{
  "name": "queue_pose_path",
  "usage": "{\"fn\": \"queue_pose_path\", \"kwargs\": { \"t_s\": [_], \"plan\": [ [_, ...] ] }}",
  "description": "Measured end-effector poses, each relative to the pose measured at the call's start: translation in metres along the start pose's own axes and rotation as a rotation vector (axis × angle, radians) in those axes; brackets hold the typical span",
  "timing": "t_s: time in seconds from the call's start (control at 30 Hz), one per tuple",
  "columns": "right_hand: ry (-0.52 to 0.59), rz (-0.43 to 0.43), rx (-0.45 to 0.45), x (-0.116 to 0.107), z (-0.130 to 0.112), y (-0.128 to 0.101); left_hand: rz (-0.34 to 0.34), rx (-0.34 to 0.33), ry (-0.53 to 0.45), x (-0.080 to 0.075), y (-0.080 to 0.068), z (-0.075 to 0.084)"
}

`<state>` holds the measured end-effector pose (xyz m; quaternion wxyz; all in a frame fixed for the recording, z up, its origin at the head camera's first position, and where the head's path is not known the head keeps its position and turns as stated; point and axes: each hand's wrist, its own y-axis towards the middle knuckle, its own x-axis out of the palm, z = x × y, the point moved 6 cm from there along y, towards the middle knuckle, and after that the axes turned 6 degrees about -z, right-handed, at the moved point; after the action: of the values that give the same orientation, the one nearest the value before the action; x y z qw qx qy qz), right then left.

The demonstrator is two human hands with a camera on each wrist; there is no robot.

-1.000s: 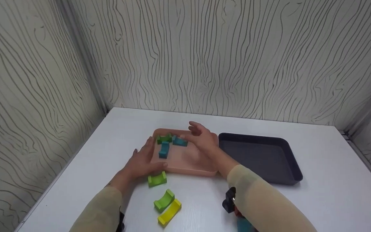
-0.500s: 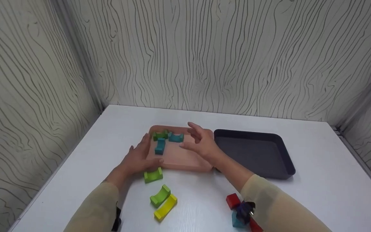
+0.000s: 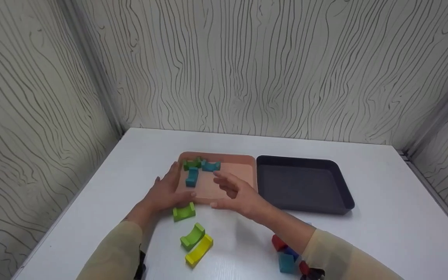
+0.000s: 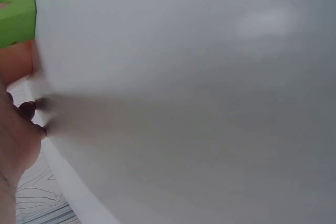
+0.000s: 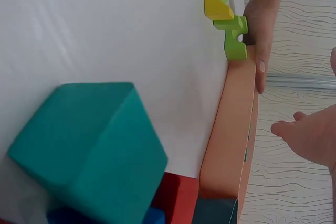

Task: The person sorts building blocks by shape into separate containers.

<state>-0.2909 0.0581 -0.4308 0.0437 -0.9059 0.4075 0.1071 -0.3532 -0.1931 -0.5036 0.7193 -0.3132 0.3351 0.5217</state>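
A pink tray (image 3: 231, 171) lies on the white table with a green block (image 3: 192, 163) and two teal blocks (image 3: 210, 166) (image 3: 191, 177) in its far left corner. My left hand (image 3: 165, 192) rests against the tray's near left corner, fingers straight along the left wall and thumb on the front wall (image 5: 231, 129). A green arch block (image 3: 184, 212) lies just below that thumb. My right hand (image 3: 233, 192) hovers open and empty over the tray's front edge. The left wrist view is mostly blurred table, with the green arch (image 4: 16, 14) at top left.
A dark tray (image 3: 340, 194) with nothing in it sits right of the pink one. Near me lie another green arch (image 3: 192, 236) and a yellow arch (image 3: 198, 251). Red (image 3: 278, 242), blue and teal (image 5: 89, 150) blocks cluster by my right forearm. Patterned walls enclose the table.
My right hand has drawn back from the blocks at the tray's far side to its front edge, still empty. The left hand has stayed at the tray's corner.
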Motion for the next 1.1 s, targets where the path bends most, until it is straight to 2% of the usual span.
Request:
{"fn": "queue_pose_path", "kwargs": {
  "t_s": [0.2,0.47,0.63,0.9,1.1],
  "plan": [
    [0.028,-0.18,0.03,0.013,0.007,-0.009,-0.005,-0.034,0.012,0.001,-0.001,-0.002],
    [0.054,-0.297,0.044,0.022,0.015,-0.014,0.004,-0.037,0.018,-0.001,-0.003,0.0],
    [0.079,-0.32,0.069,0.027,0.021,-0.016,0.011,-0.023,0.027,-0.001,-0.002,0.002],
    [0.06,-0.341,0.12,0.041,0.029,-0.023,0.005,-0.027,0.018,-0.001,-0.004,0.005],
    [0.034,-0.344,0.118,0.049,0.033,-0.026,-0.005,-0.03,0.022,-0.001,-0.005,0.003]
  ]
}}
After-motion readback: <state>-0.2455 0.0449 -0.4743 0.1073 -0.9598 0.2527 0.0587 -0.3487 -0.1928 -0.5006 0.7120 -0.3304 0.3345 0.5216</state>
